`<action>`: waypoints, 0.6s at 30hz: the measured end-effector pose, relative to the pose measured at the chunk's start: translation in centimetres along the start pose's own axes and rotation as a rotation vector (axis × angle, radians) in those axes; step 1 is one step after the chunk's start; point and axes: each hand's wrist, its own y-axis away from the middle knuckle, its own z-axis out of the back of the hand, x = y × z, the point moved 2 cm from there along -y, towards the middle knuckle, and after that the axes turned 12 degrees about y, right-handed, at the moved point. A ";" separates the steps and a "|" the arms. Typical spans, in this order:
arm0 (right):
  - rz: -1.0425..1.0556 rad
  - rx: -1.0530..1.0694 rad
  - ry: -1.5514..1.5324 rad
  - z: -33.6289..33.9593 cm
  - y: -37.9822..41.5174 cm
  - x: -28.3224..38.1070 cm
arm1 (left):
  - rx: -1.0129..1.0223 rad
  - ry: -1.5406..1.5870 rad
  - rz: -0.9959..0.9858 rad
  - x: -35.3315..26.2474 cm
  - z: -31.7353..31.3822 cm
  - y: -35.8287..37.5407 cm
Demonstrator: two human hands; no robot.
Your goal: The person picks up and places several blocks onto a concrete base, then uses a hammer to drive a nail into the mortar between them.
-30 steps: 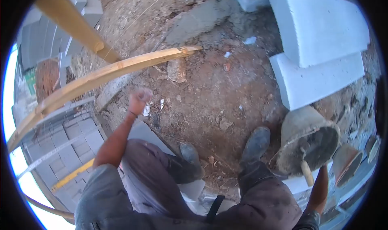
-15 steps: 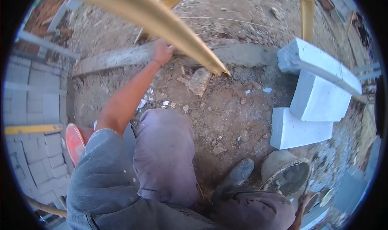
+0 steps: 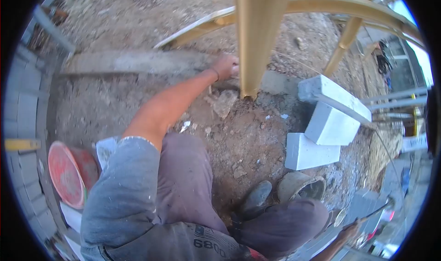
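Note:
My left hand (image 3: 226,67) reaches forward to the low concrete ledge (image 3: 138,62), right beside an upright yellow post (image 3: 259,36). Its fingers are curled; what they hold, if anything, is too small to make out. A rough stone (image 3: 225,103) lies on the dirt just below this hand. At the lower right, my right hand (image 3: 350,231) is closed around a thin, dark-handled tool (image 3: 374,214) pointing up and right. The tool's kind does not show clearly. A mortar-smeared bucket (image 3: 289,186) stands near my right knee and boot (image 3: 258,194).
Three white blocks (image 3: 314,156) are piled on the right. A red bucket (image 3: 66,176) stands at my left. A curved yellow beam (image 3: 340,3) and a slanted post (image 3: 344,47) cross the upper right. Thin string (image 3: 298,61) runs above the ground. Grey paving (image 3: 27,109) borders the left.
My left hand has moved right along the ledge toward the yellow post. My view has shifted, so the post appears more upright. My right hand's tool now points away from the mortar bucket.

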 end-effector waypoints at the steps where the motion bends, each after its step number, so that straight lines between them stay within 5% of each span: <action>1: 0.076 0.107 -0.090 0.9 0.1 3.2 | -0.010 0.039 0.054 1.3 -1.4 -0.1; 2: -0.132 -0.006 -0.250 0.5 -1.5 4.7 | -0.014 0.073 0.109 1.8 -1.8 0.1; 3: -0.172 0.198 -0.426 1.1 -0.7 8.9 | 0.006 0.060 0.116 1.3 -1.3 0.3; 5: -0.216 0.195 -0.704 0.4 -2.0 13.0 | 0.063 0.058 0.088 0.0 -0.7 0.3; 7: -0.123 0.450 -0.832 -2.0 0.7 21.9 | 0.221 -0.006 0.326 -1.3 -0.3 0.9; 9: 0.034 0.738 -1.296 -7.4 3.2 27.0 | 0.147 0.080 0.279 -0.1 -1.6 2.4; 11: -0.169 0.540 -1.271 -14.9 10.4 36.1 | 0.018 0.052 0.239 1.7 -2.6 2.6; 13: -0.076 0.819 -1.234 -21.9 13.7 38.2 | 0.100 -0.120 0.078 5.1 -3.4 2.6; 18: -0.165 1.187 -0.940 -33.1 19.4 35.7 | 0.165 0.828 0.370 6.2 -1.9 1.2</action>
